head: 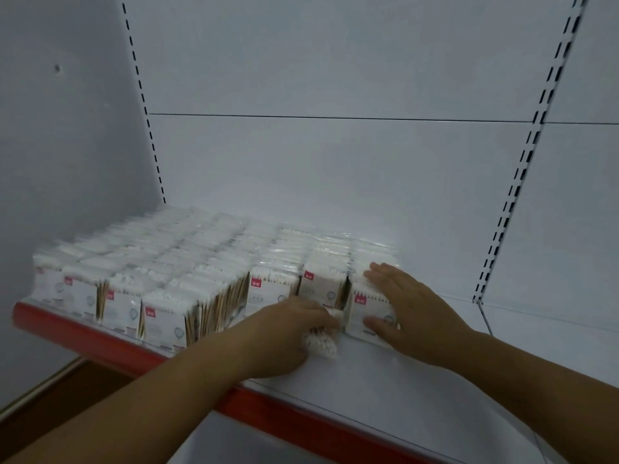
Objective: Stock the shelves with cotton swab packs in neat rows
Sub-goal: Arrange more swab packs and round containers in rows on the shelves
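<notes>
Several rows of clear cotton swab packs [160, 272] with pink labels stand on the left part of the white shelf [418, 390]. My left hand [284, 336] grips a pack lying on its side [323, 343] in front of the rows, its swab tips facing me. My right hand [408, 309] is clasped around the right end of the rightmost row [368, 313], fingers over the top and thumb on the front label. That row stands apart from its neighbour by a narrow gap.
The shelf has a red front edge strip [301, 420] and a white back panel [335, 169] with slotted uprights [522, 169] at each side. Bare shelf surface stretches to the right of the packs. A side wall [67, 145] closes the left.
</notes>
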{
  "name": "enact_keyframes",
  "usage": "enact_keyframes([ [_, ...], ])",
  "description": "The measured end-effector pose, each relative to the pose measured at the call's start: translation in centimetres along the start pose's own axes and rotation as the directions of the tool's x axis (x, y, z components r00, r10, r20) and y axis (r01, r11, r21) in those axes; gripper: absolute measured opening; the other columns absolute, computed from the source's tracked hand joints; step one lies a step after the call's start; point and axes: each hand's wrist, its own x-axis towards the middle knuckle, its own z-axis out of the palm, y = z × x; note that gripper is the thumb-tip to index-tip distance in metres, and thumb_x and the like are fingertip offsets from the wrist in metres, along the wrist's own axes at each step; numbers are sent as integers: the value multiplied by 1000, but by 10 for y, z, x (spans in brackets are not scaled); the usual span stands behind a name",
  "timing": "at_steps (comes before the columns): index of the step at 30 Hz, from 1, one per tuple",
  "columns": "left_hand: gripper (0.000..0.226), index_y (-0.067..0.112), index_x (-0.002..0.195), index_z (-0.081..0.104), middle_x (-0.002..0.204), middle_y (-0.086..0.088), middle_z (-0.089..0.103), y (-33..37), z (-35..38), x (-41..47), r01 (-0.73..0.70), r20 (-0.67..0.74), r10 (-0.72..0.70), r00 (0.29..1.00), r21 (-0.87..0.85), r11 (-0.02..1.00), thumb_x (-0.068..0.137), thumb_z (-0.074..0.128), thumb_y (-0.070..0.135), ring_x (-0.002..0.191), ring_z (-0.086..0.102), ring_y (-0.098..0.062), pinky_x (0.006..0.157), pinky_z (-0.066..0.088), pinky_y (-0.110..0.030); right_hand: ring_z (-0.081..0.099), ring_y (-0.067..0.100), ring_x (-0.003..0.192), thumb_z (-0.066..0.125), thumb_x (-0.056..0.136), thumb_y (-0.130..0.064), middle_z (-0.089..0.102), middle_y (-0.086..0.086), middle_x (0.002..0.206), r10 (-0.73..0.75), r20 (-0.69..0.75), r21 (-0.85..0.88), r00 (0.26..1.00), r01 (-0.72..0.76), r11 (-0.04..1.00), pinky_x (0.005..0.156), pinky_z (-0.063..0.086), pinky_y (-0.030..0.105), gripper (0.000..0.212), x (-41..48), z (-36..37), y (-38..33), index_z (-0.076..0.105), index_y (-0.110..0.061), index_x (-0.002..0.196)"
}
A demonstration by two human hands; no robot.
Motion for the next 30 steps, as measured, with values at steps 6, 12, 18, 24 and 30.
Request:
enact_keyframes([
  [6,45,36,131,49,95,18,61,3,-22,4,61,-214,-60,975,-3,998,87,41,31,83,56,6,73,43,-13,12,9,145,57,88,-50,20,-4,158,9,19,12,1000,-9,1000,114,7,20,73,0,1,0,26,-23,148],
  [12,39,24,123,59,118,-3,59,6,-36,38,55,-128,-41,991,108,993,92,36,23,106,51,-20,92,44,-35,9,10,146,56,85,-60,15,-6,159,28,60,38,998,-30,999,115,9,25,82,3,-1,-1,21,-25,149],
  [18,54,25,149,31,161,1,16,-1,-16,41,47,-192,1,981,241,969,96,41,27,147,8,-15,117,1,-34,-6,9,146,52,83,-67,0,-6,161,34,133,-31,990,-30,999,115,-3,30,92,7,-5,2,7,-26,152],
  [24,100,22,146,-28,158,-4,-27,-7,-11,46,125,67,-201,977,583,803,92,53,40,144,-26,-27,111,-13,-60,-12,10,145,50,85,-66,-11,-3,160,67,282,-139,957,-28,990,112,-8,28,98,20,-12,4,-6,-22,152],
  [30,101,32,144,-32,157,5,-28,-26,-12,64,117,141,-204,969,466,877,90,53,35,146,-20,-22,116,2,-55,-12,8,145,55,86,-58,-7,-4,161,69,260,-41,963,-61,997,107,-9,22,96,23,-4,1,-3,-20,153],
])
